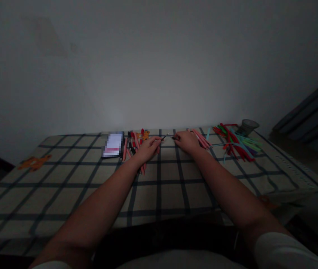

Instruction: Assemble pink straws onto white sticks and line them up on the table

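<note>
Over the far middle of the table, my left hand is closed on a slim dark pen, its thin pale tip pointing up and to the right. Facing it, my right hand pinches a small dark piece that looks like a pen cap. A short gap separates the two. Beside and partly under my left hand lie several pink, black and red pens. Another bunch of pink pens lies just right of my right hand, which partly hides it.
A phone with a lit, blurred screen lies left of the pens. At the right are red, green and blue strips beside a dark mesh cup. A checked cloth covers the table; a wall stands behind.
</note>
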### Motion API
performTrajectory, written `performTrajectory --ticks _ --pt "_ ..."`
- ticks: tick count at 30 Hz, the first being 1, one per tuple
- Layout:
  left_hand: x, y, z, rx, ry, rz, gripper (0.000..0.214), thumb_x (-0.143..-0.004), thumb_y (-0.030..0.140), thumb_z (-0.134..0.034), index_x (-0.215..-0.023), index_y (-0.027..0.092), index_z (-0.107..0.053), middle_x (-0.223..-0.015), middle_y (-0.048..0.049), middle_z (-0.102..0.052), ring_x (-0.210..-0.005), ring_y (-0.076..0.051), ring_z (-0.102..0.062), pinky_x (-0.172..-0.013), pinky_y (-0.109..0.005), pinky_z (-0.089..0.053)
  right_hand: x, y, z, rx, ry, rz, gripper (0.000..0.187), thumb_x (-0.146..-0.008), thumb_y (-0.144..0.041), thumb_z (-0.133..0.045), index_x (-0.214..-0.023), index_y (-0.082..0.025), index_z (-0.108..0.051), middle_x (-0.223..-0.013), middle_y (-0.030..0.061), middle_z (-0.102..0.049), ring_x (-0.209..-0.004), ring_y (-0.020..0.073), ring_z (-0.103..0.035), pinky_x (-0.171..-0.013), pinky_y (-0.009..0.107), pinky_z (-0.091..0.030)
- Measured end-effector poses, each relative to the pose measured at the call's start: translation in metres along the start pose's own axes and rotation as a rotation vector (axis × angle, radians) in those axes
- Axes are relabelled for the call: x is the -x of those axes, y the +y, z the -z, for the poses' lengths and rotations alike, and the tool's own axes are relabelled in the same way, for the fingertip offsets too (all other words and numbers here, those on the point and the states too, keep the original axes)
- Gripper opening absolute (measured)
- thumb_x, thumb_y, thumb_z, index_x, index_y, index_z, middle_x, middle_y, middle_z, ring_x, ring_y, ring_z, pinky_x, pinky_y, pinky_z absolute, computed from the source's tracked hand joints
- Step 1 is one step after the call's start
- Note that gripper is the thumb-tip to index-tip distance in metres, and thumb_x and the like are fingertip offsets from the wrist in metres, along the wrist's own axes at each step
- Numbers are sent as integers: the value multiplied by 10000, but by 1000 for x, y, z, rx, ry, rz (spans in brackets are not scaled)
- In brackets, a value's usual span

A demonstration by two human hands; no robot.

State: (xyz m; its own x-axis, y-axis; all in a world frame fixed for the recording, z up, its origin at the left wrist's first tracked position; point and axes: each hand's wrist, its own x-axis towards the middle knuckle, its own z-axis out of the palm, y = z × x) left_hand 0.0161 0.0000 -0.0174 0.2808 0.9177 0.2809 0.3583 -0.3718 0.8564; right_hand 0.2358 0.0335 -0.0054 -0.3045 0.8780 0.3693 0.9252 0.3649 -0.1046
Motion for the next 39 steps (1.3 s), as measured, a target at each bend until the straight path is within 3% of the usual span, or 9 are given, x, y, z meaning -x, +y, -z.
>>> performTrajectory --ticks 5,11,14,22,25,28,39 --pt "0 2 2 -64 3 -11 334 -892 401 -462 -1060 160 -619 -611 26 -550 -563 -128 -515 -545 -228 -390 -3 3 -5 -73 24 9 145 -818 -287 -603 -834 -195 -715 -926 103 -708 -931 255 -606 -916 424 -397" --pt "2 7 4 -102 2 -3 331 -904 381 -448 -1061 152 -628 -613 18 -556 -583 -137 -527 -563 -236 -408 -6 -9 -1 -749 207 55 302 -895 -381 -503 -949 -159 -699 -938 83 -700 -887 184 -621 -796 308 -468" --pt "1 6 4 -126 -1 -11 338 -907 384 -442 -1056 151 -637 -619 12 -569 -607 -144 -543 -591 -244 -425 -4 -15 0 -861 218 78 298 -881 -398 -526 -973 -171 -696 -953 75 -698 -898 179 -622 -807 307 -472" --pt "1 0 9 -279 -23 -58 371 -921 419 -426 -1117 176 -625 -653 4 -615 -618 -155 -581 -599 -259 -446 -4 -11 -8 -754 218 215 190 -874 -319 -555 -913 -185 -684 -917 64 -686 -890 176 -616 -824 316 -462" --pt "2 1 16 -452 -4 -166 354 -918 389 -442 -1127 187 -643 -893 -51 -695 -840 -196 -634 -773 -318 -481 -3 -9 -6 -643 213 254 164 -865 -294 -571 -892 -175 -681 -883 62 -679 -870 179 -602 -814 313 -442" --pt "1 0 22 -554 8 -248 336 -924 343 -438 -1149 196 -641 -1102 -75 -677 -1017 -218 -608 -896 -358 -458 -1 -9 -3 -552 203 287 149 -857 -287 -583 -875 -174 -679 -873 59 -670 -874 183 -584 -824 312 -420" --pt "-4 -12 26 -615 68 -328 213 -875 214 -537 -1043 210 -668 -1074 -70 -651 -1067 -204 -570 -975 -392 -422 1 -9 -1 -446 71 306 166 -875 -286 -565 -901 -175 -686 -939 66 -664 -927 176 -570 -837 291 -399"
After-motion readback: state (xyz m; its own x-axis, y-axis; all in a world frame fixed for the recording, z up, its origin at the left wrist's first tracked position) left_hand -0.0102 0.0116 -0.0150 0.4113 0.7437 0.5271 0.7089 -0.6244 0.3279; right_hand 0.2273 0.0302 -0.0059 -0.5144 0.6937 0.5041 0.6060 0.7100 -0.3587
